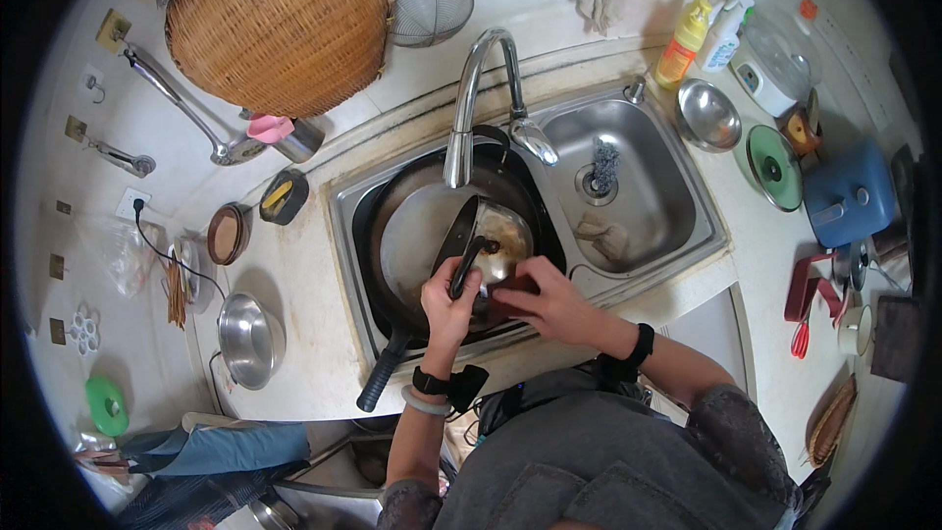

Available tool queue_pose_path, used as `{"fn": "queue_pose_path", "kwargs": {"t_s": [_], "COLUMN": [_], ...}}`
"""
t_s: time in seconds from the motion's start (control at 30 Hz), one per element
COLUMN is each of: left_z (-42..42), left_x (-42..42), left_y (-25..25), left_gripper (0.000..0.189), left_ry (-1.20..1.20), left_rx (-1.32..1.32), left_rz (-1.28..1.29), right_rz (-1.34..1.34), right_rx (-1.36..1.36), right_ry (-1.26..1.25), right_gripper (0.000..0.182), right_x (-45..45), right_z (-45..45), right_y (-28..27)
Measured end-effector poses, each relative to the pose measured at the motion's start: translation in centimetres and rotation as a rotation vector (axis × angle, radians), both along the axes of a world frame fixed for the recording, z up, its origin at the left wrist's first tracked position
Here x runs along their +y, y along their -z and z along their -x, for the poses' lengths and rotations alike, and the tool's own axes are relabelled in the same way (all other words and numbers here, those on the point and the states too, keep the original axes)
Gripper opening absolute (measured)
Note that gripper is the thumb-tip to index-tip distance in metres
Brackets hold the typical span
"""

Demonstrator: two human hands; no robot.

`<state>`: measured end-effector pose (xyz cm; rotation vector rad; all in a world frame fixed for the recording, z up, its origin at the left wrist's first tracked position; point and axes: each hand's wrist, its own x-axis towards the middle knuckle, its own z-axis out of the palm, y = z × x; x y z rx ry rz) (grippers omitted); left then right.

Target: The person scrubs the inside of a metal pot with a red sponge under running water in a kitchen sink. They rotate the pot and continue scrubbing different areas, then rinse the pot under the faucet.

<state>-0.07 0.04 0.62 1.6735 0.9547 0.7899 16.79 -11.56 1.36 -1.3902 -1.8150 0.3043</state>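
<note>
My left hand grips the dark loop handle of a small metal pot. The pot is tilted on its side, its dark inner side facing left and its scorched, brown-stained outside facing right. My right hand presses a dark red pad or cloth, partly hidden by the fingers, against the pot's lower outside. Below the pot, a large dark frying pan fills the left sink basin, its ribbed black handle jutting over the front edge. A chrome faucet arches above; no running water is visible.
The right basin holds a steel-wool scrubber and a wet tan cloth. Bottles, a metal bowl, a green glass lid and a blue appliance stand right. A steel bowl sits left.
</note>
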Motion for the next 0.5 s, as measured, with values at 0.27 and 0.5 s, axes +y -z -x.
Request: {"fn": "queue_pose_path", "kwargs": {"t_s": [0.27,0.5], "left_z": [-0.9,-0.6], "left_x": [-1.1,-1.4], "left_y": [-0.2,0.4], "left_gripper": [0.022,0.043], "left_ry": [-0.023,0.001], "left_rx": [-0.116,-0.127], "left_rz": [0.125,0.019], "right_rz": [0.341,0.235], "right_rx": [0.44,0.372], "right_ry": [0.434,0.602], "right_gripper": [0.045,0.024], "right_x": [2.4,4.4], "right_z": [-1.3,-0.3], "right_y": [0.1,-0.7]}}
